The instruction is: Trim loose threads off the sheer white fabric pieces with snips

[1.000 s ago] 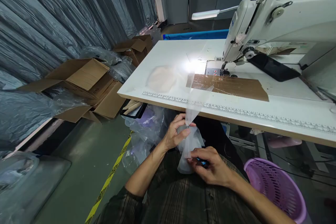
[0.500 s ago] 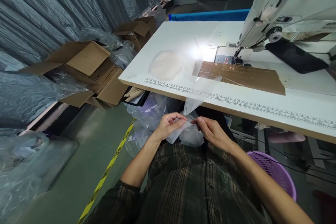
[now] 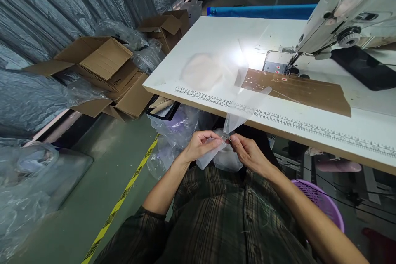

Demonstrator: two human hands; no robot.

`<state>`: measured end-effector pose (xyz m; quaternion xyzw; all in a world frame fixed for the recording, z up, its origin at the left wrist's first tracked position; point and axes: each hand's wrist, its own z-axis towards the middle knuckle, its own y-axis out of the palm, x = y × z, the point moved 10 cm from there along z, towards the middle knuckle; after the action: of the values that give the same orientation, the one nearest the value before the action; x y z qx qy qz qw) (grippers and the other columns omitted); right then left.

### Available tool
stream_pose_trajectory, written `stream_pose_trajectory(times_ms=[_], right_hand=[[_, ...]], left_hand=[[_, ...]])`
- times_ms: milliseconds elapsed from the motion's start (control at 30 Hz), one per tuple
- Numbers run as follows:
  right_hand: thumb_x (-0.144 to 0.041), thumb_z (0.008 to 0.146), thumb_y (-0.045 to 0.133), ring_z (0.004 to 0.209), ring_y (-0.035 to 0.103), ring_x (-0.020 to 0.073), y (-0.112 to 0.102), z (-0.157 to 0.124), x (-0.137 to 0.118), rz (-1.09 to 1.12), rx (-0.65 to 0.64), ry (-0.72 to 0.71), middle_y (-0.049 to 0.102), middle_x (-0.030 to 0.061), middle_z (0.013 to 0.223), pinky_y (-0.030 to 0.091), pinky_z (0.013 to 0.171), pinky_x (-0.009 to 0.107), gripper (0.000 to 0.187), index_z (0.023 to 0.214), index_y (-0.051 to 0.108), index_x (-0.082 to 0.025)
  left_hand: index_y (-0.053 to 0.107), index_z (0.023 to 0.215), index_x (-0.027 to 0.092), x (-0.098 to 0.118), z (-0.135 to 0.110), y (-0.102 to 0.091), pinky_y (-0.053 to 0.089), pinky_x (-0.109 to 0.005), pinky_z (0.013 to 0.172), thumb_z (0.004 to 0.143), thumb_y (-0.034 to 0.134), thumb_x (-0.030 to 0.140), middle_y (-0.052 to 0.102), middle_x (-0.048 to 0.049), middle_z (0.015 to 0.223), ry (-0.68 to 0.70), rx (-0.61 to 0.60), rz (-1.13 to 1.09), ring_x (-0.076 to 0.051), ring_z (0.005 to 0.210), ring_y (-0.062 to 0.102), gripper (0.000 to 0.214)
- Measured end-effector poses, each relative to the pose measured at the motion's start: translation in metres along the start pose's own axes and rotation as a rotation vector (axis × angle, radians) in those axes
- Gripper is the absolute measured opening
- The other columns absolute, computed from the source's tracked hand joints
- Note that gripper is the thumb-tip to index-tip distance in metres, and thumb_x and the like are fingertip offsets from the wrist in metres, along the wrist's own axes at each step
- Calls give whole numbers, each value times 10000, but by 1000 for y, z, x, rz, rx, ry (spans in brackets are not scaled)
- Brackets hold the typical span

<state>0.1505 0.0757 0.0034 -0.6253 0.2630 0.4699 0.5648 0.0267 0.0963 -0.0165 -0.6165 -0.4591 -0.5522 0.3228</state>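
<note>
My left hand pinches a piece of sheer white fabric between thumb and fingers, just in front of my lap. Close beside it, my right hand is closed in a pinch at the fabric's edge. A thin, shiny bit shows at its fingertips, too small to name. More of the sheer fabric hangs below and between the hands. One strip of it runs up over the table's front edge and lies across the printed ruler.
A white sewing table carries a sewing machine, a brown cardboard strip and a black flat object. Cardboard boxes and plastic bags stand at left. A purple basket sits below right. Yellow tape marks the floor.
The view has shifted slightly, so the table and machine appear farther right. My right fingertips have moved a little at the fabric edge, and the thin shiny bit shows more. My left hand keeps its pinch.
</note>
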Motion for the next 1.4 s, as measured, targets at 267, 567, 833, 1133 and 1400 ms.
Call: stream_pose_trajectory(times_ms=[267, 567, 833, 1133, 1400], right_hand=[[-502, 998, 320, 532, 426, 134, 2, -1, -11, -96, 15, -89, 474, -15, 596, 309, 540, 274, 457, 656, 435, -222], [-570, 972, 351, 516, 391, 124, 3, -1, 0, -26, 53, -18, 444, -24, 570, 312, 513, 260, 497, 632, 436, -218], [-531, 881, 571, 570, 501, 128, 18, -35, 44, 158, -36, 131, 548, -24, 626, 410, 532, 241, 367, 735, 530, -197], [-389, 896, 551, 855, 708, 255, -31, -54, 49, -106, 226, 165, 749, 87, 929, 532, 737, 351, 260, 1044, 647, -197], [-330, 903, 564, 611, 652, 162, -56, -60, -30, -119, 401, -133, 711, 41, 747, 505, 574, 257, 173, 979, 657, -206]], left_hand=[[708, 724, 146, 6, 0, 3, 439, -217, 546, 708, 765, 417, 624, -2, 582, 55, -17, 73, -100, 547, 547, 277], [708, 719, 144, 10, -2, 5, 434, -214, 532, 730, 739, 417, 632, -9, 586, 56, -22, 136, -98, 526, 535, 275], [750, 823, 157, -17, 16, 11, 519, -277, 715, 771, 703, 416, 733, -68, 816, 108, -68, 294, -183, 776, 658, 268], [698, 1068, 135, 6, 34, 13, 517, -343, 848, 745, 726, 536, 734, -140, 995, 116, -114, -48, -209, 865, 692, 516], [701, 801, 151, 23, -9, 75, 481, -282, 741, 874, 613, 290, 711, -44, 741, 470, -312, 786, -166, 716, 658, 179]])
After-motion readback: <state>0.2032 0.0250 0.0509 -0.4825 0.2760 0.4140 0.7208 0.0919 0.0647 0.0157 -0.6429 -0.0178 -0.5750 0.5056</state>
